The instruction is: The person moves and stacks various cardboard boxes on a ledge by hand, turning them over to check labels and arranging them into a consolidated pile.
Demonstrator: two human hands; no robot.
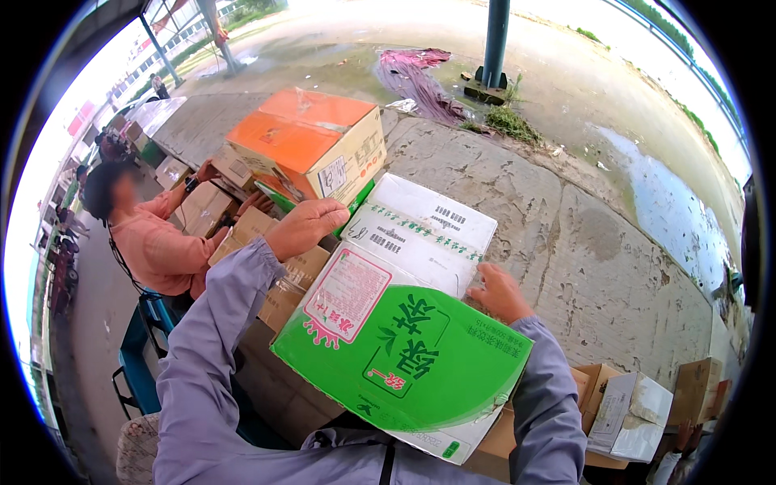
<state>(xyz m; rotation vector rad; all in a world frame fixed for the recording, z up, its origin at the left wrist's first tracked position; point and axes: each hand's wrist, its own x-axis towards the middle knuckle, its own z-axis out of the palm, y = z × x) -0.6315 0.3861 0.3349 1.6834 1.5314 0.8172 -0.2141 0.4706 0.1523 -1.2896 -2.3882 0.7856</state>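
A large green and white cardboard drink carton (388,357) lies between my forearms, its green face towards me and its lower edge against the front of my jacket. Tape printed in green runs across its white upper panel. My left hand (309,227) is at the carton's far left corner, fingers curled beside a green cardboard edge (362,201). Whether it grips that edge cannot be told. Along the carton's right side, my right hand (498,294) has its thumb and fingers against the edge. An orange and cream carton (303,139) stands just beyond my left hand.
A co-worker in an orange shirt (160,236) handles brown cartons (206,209) at left. Near that person is a blue metal frame (136,345). More cartons (630,412) stand at lower right, close to another person's hands (688,433). Beyond the concrete ledge (545,206) rises a blue post (496,42).
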